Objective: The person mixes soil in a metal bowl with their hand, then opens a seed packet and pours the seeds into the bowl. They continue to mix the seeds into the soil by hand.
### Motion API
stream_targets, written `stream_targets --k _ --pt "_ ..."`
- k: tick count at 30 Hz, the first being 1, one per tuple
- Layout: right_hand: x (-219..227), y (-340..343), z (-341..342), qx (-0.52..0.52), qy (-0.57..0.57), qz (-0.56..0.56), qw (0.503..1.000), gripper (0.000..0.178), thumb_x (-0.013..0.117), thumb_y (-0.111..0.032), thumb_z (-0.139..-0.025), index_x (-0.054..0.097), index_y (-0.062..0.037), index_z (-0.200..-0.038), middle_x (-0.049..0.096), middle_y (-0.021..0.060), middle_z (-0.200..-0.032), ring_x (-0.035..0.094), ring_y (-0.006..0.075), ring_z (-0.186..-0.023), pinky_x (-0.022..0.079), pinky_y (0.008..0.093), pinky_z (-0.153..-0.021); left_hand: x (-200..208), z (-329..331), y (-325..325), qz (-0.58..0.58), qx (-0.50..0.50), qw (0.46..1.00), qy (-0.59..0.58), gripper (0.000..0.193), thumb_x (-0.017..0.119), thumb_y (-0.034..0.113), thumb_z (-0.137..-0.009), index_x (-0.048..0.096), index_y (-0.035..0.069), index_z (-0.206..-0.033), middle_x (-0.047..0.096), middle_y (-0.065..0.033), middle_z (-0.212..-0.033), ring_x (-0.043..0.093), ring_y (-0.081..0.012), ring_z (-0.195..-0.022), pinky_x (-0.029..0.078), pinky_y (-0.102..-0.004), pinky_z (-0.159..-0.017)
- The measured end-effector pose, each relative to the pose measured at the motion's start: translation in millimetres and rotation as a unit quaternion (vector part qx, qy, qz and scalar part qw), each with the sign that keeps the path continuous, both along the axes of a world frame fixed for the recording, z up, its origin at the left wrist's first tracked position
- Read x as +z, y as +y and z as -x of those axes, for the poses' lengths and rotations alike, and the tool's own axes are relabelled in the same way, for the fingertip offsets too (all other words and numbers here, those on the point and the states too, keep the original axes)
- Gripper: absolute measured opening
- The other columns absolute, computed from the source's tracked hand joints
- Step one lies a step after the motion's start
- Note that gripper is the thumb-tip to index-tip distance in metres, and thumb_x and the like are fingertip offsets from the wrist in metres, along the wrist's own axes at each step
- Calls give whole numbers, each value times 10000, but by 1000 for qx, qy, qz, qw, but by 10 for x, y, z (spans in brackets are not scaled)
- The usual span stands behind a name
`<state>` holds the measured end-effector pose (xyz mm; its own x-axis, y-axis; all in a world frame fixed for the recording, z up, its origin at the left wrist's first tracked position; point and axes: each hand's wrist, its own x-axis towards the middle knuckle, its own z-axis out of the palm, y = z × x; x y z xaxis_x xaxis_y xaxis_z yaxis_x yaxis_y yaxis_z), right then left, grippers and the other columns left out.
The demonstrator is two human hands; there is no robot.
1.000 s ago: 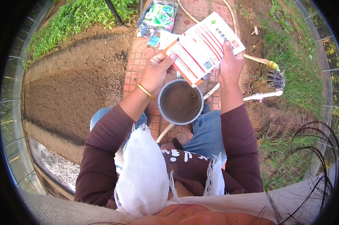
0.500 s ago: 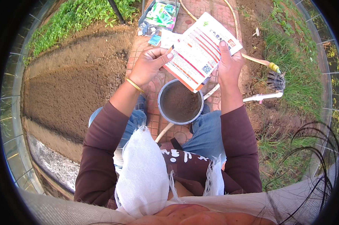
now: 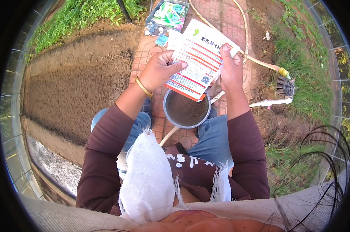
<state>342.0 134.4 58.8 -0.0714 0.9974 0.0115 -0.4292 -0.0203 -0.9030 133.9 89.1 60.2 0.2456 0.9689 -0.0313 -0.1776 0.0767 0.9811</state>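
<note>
A white seed packet (image 3: 200, 63) with red stripes and small print is held up in front of me, its printed side toward me. My left hand (image 3: 159, 71) pinches its left edge, thumb on top and fingers behind. On the other edge, my right hand (image 3: 232, 69) grips it with the thumb over the upper right side. Part of the packet hangs over the far rim of a round bucket (image 3: 166, 110) between my legs. Brown soil (image 3: 187, 110) fills much of that bucket.
Beyond the packet stands a tray (image 3: 148, 17) of colourful packets, with a blue packet (image 3: 161, 40) near it on the brick path (image 3: 142, 58). A pale hose (image 3: 246, 29) with a yellow fitting (image 3: 284, 72) and a white pipe (image 3: 273, 102) lie rightward. Left is a bare soil bed (image 3: 66, 96).
The packet has turned more upright and shifted slightly left and down, both hands moving with it. My left thumb reaches further over its face.
</note>
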Motion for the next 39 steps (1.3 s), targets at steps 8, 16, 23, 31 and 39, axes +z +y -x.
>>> stream_targets --k 8,16,23,31,39 --pt "-22 -12 49 45 -58 -31 997 299 585 -258 -956 639 20 -1052 668 57 -964 618 100 -849 504 267 -753 16 92 43 34 0 999 -24 181 642 111 -903 642 -13 -1035 691 -61 -949 642 -84 -813 531 -243 -723" --pt "1 -112 113 126 -38 -12 991 370 506 -307 -987 606 24 -1116 668 89 -1050 642 153 -940 503 299 -830 102 22 39 88 64 979 -172 213 624 141 -923 624 -12 -1072 692 -84 -974 670 -130 -823 556 -278 -719" --pt "-57 -73 35 141 -12 25 990 553 327 -459 -1013 556 13 -1187 646 130 -1124 609 225 -1062 445 365 -942 89 102 22 88 79 983 -139 195 612 146 -930 623 16 -1074 694 -89 -986 674 -145 -846 563 -293 -726" --pt "-10 -78 60 151 -41 17 988 437 386 -343 -1025 570 22 -1178 645 128 -1127 607 207 -1066 448 360 -948 66 100 25 116 64 976 -171 214 593 171 -940 615 5 -1074 694 -98 -984 680 -158 -833 565 -300 -727" --pt "-33 -80 -2 173 -6 -15 985 582 505 -504 -940 578 24 -1174 649 115 -1118 586 185 -1090 432 360 -966 71 60 3 115 51 978 -167 235 595 189 -940 611 -7 -1068 695 -106 -967 685 -162 -808 562 -291 -729"
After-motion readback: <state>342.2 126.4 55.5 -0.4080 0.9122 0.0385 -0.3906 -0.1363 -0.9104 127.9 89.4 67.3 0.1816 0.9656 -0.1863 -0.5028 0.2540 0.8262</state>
